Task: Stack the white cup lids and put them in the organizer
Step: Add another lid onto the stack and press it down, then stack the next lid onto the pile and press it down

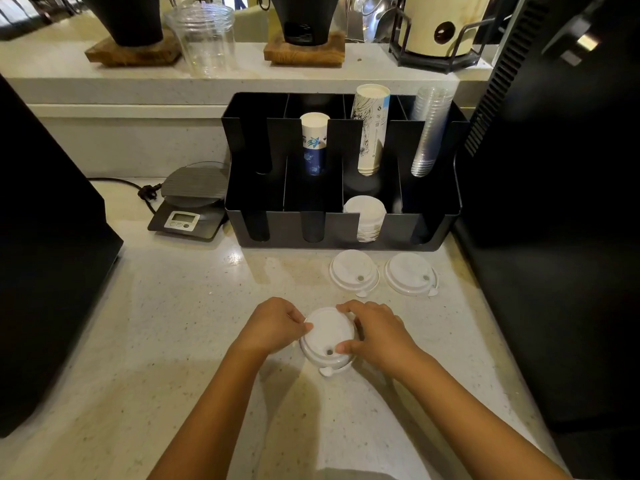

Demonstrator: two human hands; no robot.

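A small stack of white lids sits on the worktop near the person, sip holes toward them, the tabs at the near edge slightly offset, so the nesting looks not quite aligned. The left hand steadies the stack's left rim, fingers curled and pinching the edge; the right hand grips the opposite rim between thumb and forefinger, probably to seat and square the top lid. Two loose lids lie flat, side by side but apart, just before the black organizer, likely next for stacking. One front compartment already holds a lid stack, the probable destination. A scale stands left of it.
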